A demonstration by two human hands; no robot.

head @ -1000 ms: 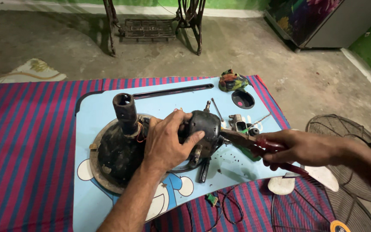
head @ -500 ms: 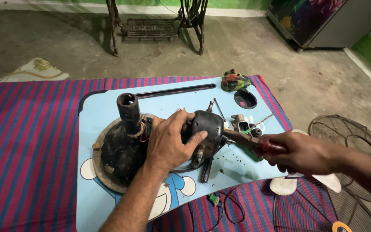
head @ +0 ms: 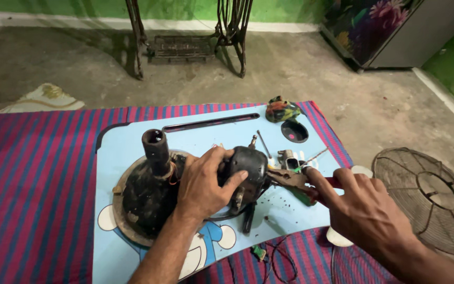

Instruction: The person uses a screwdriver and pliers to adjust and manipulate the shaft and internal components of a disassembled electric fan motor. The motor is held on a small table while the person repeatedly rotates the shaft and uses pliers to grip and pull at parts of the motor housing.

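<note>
Pliers (head: 290, 181) closer, beside left hand (head: 204, 184)

My left hand (head: 200, 184) grips grimy black fan motor (head: 245, 168) w/ upright neck; right hand (head: 366, 210) holds red-handled pliers (head: 290, 180) against it.
</note>
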